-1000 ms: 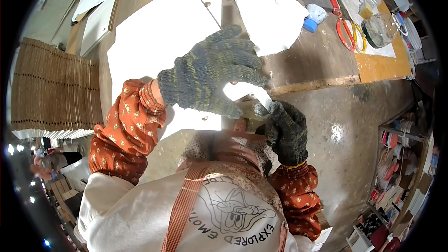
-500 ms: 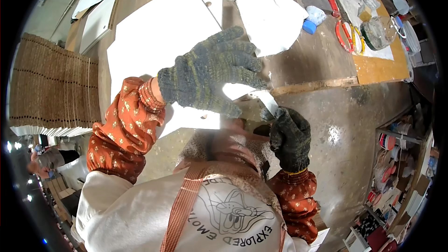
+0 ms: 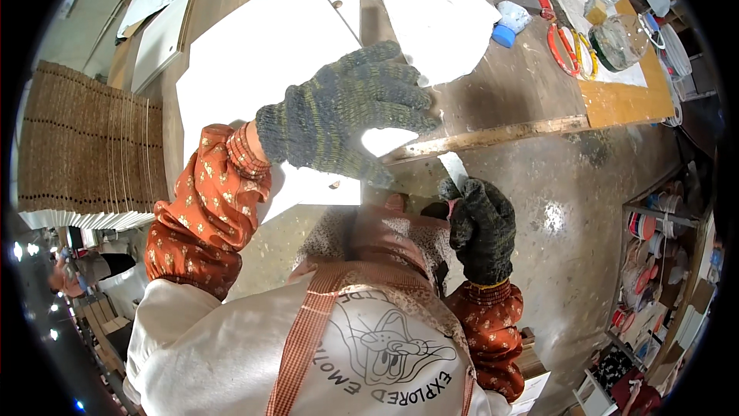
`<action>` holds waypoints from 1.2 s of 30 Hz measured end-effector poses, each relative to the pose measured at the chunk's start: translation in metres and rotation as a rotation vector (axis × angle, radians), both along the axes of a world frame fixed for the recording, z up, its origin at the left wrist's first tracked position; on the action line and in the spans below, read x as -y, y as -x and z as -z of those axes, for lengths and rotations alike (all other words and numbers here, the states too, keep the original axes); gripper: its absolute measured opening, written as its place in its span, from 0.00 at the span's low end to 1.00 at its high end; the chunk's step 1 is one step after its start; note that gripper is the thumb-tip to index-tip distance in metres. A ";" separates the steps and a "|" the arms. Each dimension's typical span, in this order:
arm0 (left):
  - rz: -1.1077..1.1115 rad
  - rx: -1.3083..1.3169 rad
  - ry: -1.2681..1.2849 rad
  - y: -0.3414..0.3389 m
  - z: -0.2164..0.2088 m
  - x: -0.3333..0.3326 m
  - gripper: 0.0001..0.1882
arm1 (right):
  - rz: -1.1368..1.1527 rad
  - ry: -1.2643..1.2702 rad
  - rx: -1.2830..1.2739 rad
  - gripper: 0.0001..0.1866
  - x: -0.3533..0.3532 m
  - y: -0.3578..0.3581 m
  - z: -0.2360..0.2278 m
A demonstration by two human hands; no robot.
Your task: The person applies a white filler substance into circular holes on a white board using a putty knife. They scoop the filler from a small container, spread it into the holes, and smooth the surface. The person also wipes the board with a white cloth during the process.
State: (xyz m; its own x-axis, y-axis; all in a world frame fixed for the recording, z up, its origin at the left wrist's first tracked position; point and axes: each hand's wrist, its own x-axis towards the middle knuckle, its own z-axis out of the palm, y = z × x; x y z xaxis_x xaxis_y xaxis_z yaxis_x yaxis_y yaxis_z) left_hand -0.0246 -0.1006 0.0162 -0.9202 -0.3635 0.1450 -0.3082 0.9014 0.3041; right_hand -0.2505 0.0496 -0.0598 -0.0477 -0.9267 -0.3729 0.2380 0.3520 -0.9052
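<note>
My left hand (image 3: 346,112), in a dark grey-green knitted glove, lies on a white board (image 3: 254,46) near its right edge. Its fingers are stretched out and apart, with nothing in them. Out past the table's front edge, my right hand (image 3: 483,231) in a matching glove is closed round a flat, pale strip-like tool (image 3: 453,167). Only the tool's upper end shows above the fist; the rest is hidden, so its exact kind is unclear. That end is apart from the board. A white cloth (image 3: 431,20) lies on the table beyond my left fingers.
Red and yellow handled pliers (image 3: 573,54), a roll of clear tape (image 3: 616,43) and a blue-capped container (image 3: 504,35) lie at the far right of the table (image 3: 516,100). Stacked boards (image 3: 92,139) stand at left. Shelves (image 3: 662,254) hold rolls at right; another person (image 3: 85,268) is far left.
My right hand has drawn slightly right and down, taking the pale tool away from beside my left fingertips. My left hand stays spread on the board, nearly unmoved.
</note>
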 end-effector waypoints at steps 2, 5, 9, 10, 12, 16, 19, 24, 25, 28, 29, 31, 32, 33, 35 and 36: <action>0.018 -0.022 0.015 -0.001 0.003 0.001 0.34 | -0.067 0.178 -0.272 0.10 -0.001 0.000 0.001; -0.005 0.012 0.011 0.001 -0.004 -0.003 0.35 | -0.050 0.793 -0.751 0.13 0.003 -0.002 0.006; 0.025 0.046 0.101 -0.002 -0.004 -0.004 0.36 | 0.009 0.681 -0.559 0.15 0.006 -0.007 0.019; 0.001 0.059 0.127 -0.002 -0.006 -0.009 0.35 | -0.024 0.443 -0.339 0.15 0.002 -0.007 0.012; -0.065 0.092 0.186 -0.003 -0.012 -0.022 0.35 | -0.062 0.170 -0.199 0.13 -0.002 -0.008 0.010; -0.179 0.172 0.292 -0.003 -0.015 -0.048 0.35 | -0.076 0.070 -0.346 0.23 -0.006 -0.010 0.015; -0.195 0.262 0.271 -0.002 -0.017 -0.052 0.34 | -0.062 0.073 -0.257 0.24 -0.004 -0.010 0.017; -0.169 0.279 0.251 0.000 -0.016 -0.049 0.34 | -0.109 0.132 -0.474 0.22 -0.007 -0.011 0.020; -0.171 0.243 0.234 -0.001 -0.016 -0.049 0.35 | -0.117 0.153 -0.551 0.21 -0.007 -0.012 0.019; -0.166 0.017 0.145 -0.005 -0.002 -0.041 0.39 | 0.059 0.116 -0.231 0.17 -0.006 -0.023 0.012; -0.149 -0.134 0.089 -0.003 0.008 -0.034 0.40 | 0.155 0.083 -0.033 0.15 -0.004 -0.030 0.008; -0.148 -0.224 0.058 -0.002 0.012 -0.030 0.42 | 0.342 0.020 0.366 0.12 0.000 -0.041 0.002; -0.162 -0.162 0.085 -0.005 0.010 -0.031 0.43 | 0.350 0.057 0.320 0.12 0.000 -0.041 0.006; -0.176 -0.101 0.111 -0.005 0.009 -0.031 0.44 | 0.357 0.091 0.273 0.12 0.000 -0.041 0.009; -0.148 -0.207 0.138 -0.004 0.015 -0.028 0.45 | 0.339 0.149 0.139 0.14 0.000 -0.043 0.013; -0.133 -0.261 0.151 -0.003 0.017 -0.026 0.45 | 0.292 0.184 0.033 0.15 0.000 -0.044 0.014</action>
